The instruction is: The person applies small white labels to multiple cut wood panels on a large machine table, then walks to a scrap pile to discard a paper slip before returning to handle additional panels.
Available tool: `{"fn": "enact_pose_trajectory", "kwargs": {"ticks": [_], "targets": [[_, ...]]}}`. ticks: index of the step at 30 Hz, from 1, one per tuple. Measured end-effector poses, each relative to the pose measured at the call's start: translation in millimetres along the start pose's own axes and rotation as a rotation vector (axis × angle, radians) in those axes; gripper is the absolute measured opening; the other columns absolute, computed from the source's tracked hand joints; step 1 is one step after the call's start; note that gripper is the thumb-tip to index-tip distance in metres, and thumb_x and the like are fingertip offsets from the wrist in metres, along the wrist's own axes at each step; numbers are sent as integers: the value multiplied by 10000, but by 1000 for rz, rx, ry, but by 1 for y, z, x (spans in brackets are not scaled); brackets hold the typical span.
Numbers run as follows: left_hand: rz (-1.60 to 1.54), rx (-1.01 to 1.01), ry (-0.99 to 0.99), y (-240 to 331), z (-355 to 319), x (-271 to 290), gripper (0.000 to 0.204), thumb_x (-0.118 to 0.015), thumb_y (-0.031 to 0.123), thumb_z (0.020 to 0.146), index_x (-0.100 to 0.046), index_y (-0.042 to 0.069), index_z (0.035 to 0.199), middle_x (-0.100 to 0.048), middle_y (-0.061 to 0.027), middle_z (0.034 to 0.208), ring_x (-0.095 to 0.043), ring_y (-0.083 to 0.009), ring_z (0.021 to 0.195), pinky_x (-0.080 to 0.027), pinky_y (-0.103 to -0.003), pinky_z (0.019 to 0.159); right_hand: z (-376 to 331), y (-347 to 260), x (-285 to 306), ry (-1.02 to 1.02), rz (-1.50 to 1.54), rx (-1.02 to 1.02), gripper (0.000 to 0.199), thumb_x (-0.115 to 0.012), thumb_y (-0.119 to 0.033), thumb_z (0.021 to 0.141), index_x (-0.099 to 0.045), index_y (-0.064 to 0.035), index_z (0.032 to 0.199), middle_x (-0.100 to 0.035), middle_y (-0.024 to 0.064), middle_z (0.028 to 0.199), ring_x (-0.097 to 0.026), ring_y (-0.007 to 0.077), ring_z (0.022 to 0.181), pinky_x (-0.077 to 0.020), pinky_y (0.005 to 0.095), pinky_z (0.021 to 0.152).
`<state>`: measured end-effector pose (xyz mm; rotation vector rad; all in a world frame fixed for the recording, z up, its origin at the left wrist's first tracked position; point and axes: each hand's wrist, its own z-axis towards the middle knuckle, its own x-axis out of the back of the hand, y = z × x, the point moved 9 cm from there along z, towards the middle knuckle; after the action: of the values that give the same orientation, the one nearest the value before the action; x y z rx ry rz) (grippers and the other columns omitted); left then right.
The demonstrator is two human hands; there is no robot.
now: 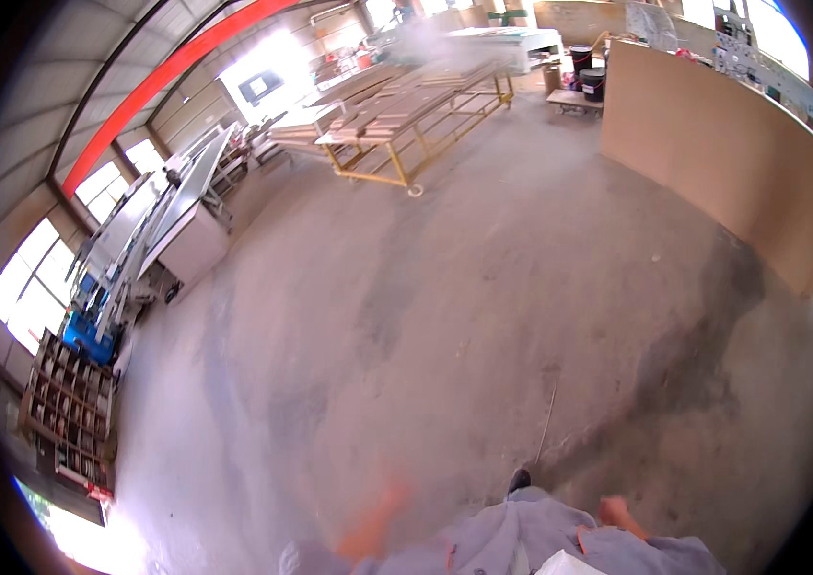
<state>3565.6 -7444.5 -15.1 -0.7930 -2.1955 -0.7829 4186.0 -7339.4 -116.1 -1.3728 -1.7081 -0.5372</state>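
Observation:
My left hand (390,500) hangs low over the concrete floor, left of my body. Motion smears it, so its fingers cannot be made out. Close against the right side of my grey clothing is my right hand (615,509), small and soft in the picture; how its fingers lie is unclear. No object shows at either hand. The dark tip of a shoe (520,480) pokes out ahead of my clothing. From near it a thin pale line (547,422) runs forward along the floor; whether it is a rod or a mark I cannot tell.
Ahead stands a yellow-framed wheeled rack (397,165) bearing brown boards (406,107). A large tan panel (713,153) rises on the right, with black buckets (592,84) behind it. Long machinery (181,206) lines the left side, near a compartmented shelf (69,402).

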Motion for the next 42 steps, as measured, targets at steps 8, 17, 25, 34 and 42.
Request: {"fn": "enact_pose_trajectory", "kwargs": {"ticks": [8,17,25,34,42], "targets": [[-25,132,-431,115,185,-17,338,-521,381,827,-656,75,873,-671,-96,802,-639,-248,777,-500,-376,730,326,27,402,426,1226,-90,134,-571,-148,847,-617,-37,787,-585,7,696,-541,105,609,-456,265,556],[204,-548,201,455,575,205,289,-528,312,836,-663,61,883,-669,-172,879,-642,-345,839,-509,-419,747,432,114,380,105,720,-159,244,-624,-267,781,-693,-74,913,-683,136,862,-642,314,804,-509,428,716],[-786,-637,-159,943,682,529,441,-561,314,926,-544,-1,1233,-659,-76,1067,-604,-163,1012,-460,-303,912,560,200,434,-205,801,-626,182,-607,-222,766,-698,-73,817,-676,146,816,-642,330,755,-504,446,662],[-756,-1898,-453,1259,595,771,324,-605,124,874,-548,-53,1139,-605,-234,1022,-595,-338,939,-482,-414,813,1005,308,835,287,1157,-475,167,-597,-214,844,-695,-87,892,-658,49,787,-594,191,618,-483,315,563],[-1255,-2203,-948,1434,746,870,273,-541,222,936,-613,0,793,-602,-110,754,-600,-259,645,-454,-348,565,1234,399,1119,526,1429,-186,273,-559,-160,902,-602,16,1106,-627,58,838,-558,88,738,-444,233,615]]}}
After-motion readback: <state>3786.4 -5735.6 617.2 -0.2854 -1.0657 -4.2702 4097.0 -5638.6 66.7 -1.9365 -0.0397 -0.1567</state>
